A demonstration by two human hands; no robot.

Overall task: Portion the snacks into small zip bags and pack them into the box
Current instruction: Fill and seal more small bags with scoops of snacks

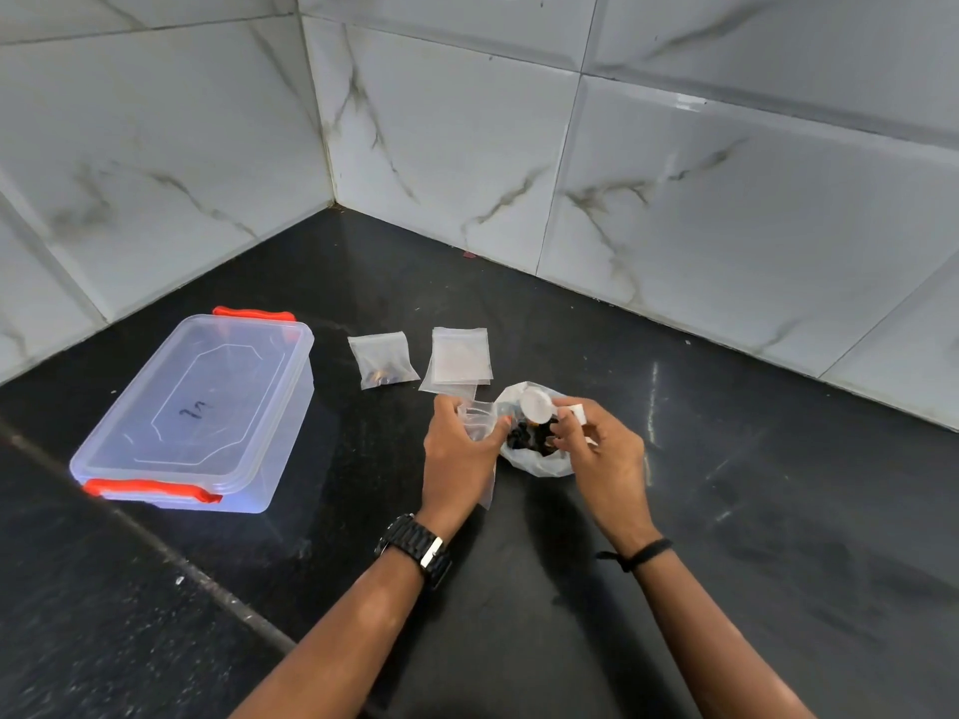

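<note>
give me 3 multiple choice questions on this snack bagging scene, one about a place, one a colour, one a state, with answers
1. Where is the filled small zip bag?
A. inside the box
B. on the counter, between the box and the stack of empty bags
C. on the box lid

2. What colour are the box's clips?
A. blue
B. green
C. orange-red

3. In what state is the clear plastic box?
A. lid on
B. lid off, beside it
C. tipped on its side

Answers:
1 B, it lies on the black counter left of the stack of empty bags.
2 C, both end clips are orange-red.
3 A, the lid sits flat on top, with nothing visibly packed inside.
</note>
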